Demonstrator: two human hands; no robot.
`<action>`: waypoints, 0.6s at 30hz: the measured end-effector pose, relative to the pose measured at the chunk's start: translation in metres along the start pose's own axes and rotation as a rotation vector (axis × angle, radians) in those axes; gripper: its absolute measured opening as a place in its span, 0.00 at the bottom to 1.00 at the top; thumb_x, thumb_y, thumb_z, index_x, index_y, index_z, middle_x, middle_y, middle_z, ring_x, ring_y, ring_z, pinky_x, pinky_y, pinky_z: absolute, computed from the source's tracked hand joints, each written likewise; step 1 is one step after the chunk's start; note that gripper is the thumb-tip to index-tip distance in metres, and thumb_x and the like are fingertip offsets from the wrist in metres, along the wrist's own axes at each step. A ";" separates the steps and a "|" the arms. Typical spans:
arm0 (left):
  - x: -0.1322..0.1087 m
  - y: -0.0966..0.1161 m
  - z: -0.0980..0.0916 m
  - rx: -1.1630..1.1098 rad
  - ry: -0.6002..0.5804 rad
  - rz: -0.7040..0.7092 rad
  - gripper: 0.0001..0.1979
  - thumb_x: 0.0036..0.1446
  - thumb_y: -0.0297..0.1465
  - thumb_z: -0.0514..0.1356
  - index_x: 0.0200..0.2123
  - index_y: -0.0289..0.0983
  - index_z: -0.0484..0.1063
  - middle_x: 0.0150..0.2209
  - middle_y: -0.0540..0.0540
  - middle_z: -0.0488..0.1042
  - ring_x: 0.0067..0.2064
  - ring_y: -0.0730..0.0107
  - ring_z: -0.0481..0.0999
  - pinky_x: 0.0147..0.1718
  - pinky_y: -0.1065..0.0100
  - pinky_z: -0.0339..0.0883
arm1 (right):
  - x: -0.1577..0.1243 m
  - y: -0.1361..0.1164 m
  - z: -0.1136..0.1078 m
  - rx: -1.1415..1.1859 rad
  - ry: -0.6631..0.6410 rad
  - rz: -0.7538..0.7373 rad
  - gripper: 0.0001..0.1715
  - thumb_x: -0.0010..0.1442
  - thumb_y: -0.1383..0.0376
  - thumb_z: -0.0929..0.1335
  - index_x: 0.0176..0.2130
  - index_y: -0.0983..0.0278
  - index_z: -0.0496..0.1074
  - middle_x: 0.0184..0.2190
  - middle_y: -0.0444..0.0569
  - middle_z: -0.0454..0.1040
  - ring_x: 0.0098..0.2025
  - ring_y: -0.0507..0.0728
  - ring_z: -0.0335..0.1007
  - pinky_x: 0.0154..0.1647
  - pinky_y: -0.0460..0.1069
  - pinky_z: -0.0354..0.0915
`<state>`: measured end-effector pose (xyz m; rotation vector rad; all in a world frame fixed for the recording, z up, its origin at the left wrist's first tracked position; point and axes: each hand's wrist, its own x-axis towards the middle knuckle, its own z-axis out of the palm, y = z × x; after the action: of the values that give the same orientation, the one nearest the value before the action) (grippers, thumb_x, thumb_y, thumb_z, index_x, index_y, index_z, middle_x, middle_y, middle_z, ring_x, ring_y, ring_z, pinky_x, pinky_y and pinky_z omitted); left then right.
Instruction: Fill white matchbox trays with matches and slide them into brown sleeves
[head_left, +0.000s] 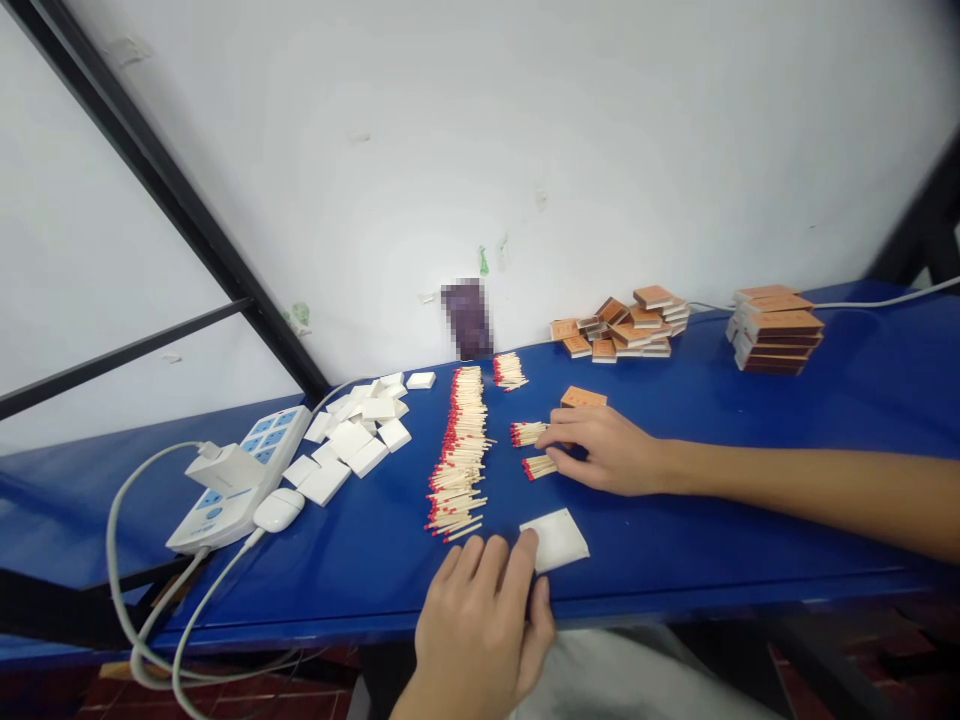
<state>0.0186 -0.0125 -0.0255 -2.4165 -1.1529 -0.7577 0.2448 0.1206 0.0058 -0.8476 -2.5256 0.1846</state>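
Note:
My right hand [604,450] reaches in from the right, low over the table. Its curled thumb and fingertips are on matches [529,434] with red heads pointing left. A second small bunch of matches [538,467] lies just nearer, its right end covered by the hand. Behind the knuckles lies an orange matchbox [583,397]. My left hand [484,610] rests palm down at the front edge, fingers loosely spread. Its index fingertip touches the left edge of a small white matchbox tray [556,540] lying flat. A long row of loose matches [459,450] stretches away beyond the left hand.
White trays [352,430] lie heaped on the left, beside a power strip [240,480] with cables and a white charger [279,510]. Orange matchboxes [630,325] are piled at the back right, with a stack [776,330] farther right. Another match bunch [510,372] lies near the wall.

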 end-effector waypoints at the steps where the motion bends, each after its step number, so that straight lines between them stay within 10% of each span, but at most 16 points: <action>1: 0.000 0.000 0.000 -0.001 -0.004 -0.001 0.16 0.66 0.29 0.51 0.53 0.32 0.69 0.33 0.43 0.72 0.32 0.59 0.69 0.31 0.61 0.64 | 0.000 0.000 0.000 -0.010 -0.005 0.016 0.18 0.67 0.63 0.61 0.46 0.64 0.77 0.34 0.50 0.72 0.33 0.55 0.66 0.36 0.50 0.59; 18: 0.000 0.000 0.001 0.000 -0.003 0.010 0.15 0.66 0.29 0.51 0.53 0.32 0.69 0.33 0.43 0.72 0.32 0.59 0.69 0.31 0.61 0.63 | 0.002 -0.002 -0.001 0.027 -0.078 0.031 0.20 0.67 0.64 0.61 0.50 0.63 0.77 0.37 0.52 0.73 0.37 0.58 0.70 0.41 0.52 0.63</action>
<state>0.0183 -0.0122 -0.0263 -2.4224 -1.1407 -0.7511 0.2434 0.1202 0.0080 -0.8853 -2.5773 0.2658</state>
